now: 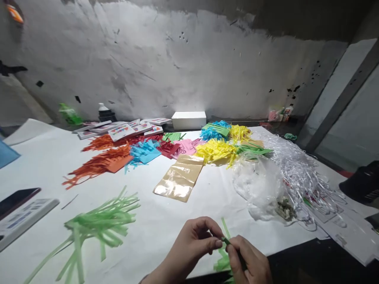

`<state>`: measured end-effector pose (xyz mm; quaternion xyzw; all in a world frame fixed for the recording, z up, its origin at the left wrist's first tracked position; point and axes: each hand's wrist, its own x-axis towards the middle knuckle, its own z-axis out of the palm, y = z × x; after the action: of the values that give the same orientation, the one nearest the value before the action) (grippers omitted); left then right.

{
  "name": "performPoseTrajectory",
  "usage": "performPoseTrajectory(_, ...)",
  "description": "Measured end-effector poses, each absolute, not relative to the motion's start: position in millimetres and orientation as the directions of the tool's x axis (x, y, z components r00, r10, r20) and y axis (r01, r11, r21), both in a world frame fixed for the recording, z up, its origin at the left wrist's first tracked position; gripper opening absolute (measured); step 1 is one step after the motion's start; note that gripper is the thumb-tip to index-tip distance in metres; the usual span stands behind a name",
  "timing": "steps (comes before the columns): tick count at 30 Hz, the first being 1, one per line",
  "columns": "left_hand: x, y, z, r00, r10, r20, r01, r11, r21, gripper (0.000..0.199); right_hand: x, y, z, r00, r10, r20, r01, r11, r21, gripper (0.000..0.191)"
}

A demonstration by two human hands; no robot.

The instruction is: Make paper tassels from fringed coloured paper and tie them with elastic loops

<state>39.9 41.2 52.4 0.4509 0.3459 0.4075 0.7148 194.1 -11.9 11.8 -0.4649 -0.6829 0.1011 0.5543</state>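
My left hand pinches the twisted dark-green top of a green paper tassel between thumb and fingertips. Close beside it, my right hand grips the same tassel, fingers curled round its narrow part. Light green strips hang below and behind the fingers, and one strip sticks up above them. Part of the tassel is hidden by my hands. To the left, a fringed bunch of green paper strips lies spread on the white paper sheet.
Fringed paper bundles in orange, blue and yellow lie across the back. A brown packet rests mid-table. Right are a clear plastic bag and tangled white string. A white box stands against the wall.
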Motion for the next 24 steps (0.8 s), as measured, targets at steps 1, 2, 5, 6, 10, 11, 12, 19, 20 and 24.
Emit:
performPoseTrajectory(1,34.6,37.9,51.1,0.411,0.902,-0.13,-0.278,0.26,0.925,0.028,190.4,-13.1,10.0,0.029,0.753,0.657,0.514,0.553,-0.656,0.02)
performPoseTrajectory(2,29.5,34.8,50.2,0.398,0.908,-0.13,-0.282,0.256,0.925,0.027,187.2,-14.4,8.2,0.012,0.758,0.652,0.509,0.557,-0.657,0.02)
performPoseTrajectory(5,16.2,25.8,50.2,0.359,0.93,-0.079,-0.228,0.169,0.959,0.017,181.2,-17.7,6.0,-0.056,0.771,0.634,0.509,0.568,-0.647,0.021)
performPoseTrajectory(6,12.4,22.9,50.8,0.343,0.939,-0.039,-0.189,0.11,0.976,0.011,180.6,-18.3,7.0,-0.089,0.773,0.628,0.518,0.574,-0.634,0.021)
performPoseTrajectory(10,0.8,12.5,51.9,0.317,0.944,0.096,-0.059,-0.082,0.995,0.01,183.4,-18.9,16.9,-0.274,0.772,0.574,0.565,0.612,-0.553,0.022)
performPoseTrajectory(11,-1.1,10.4,51.4,0.321,0.941,0.107,-0.049,-0.096,0.994,0.011,184.4,-18.9,19.5,-0.318,0.771,0.552,0.57,0.62,-0.538,0.022)
performPoseTrajectory(12,-2.9,8.4,50.7,0.324,0.939,0.113,-0.039,-0.106,0.994,0.011,185.0,-18.9,21.5,-0.356,0.772,0.526,0.571,0.626,-0.532,0.022)
performPoseTrajectory(19,-17.1,1.1,49.4,0.344,0.924,0.164,0.113,-0.214,0.97,0.008,176.9,-21.8,20.0,-0.434,0.808,0.397,0.495,0.583,-0.645,0.019)
performPoseTrajectory(20,-19.6,1.0,50.4,0.353,0.924,0.143,0.133,-0.202,0.97,0.008,175.2,-22.6,18.9,-0.429,0.821,0.378,0.489,0.562,-0.667,0.02)
performPoseTrajectory(24,-27.2,1.2,56.5,0.38,0.924,0.047,0.204,-0.133,0.97,0.012,167.7,-26.1,11.8,-0.345,0.866,0.362,0.525,0.498,-0.691,0.028)
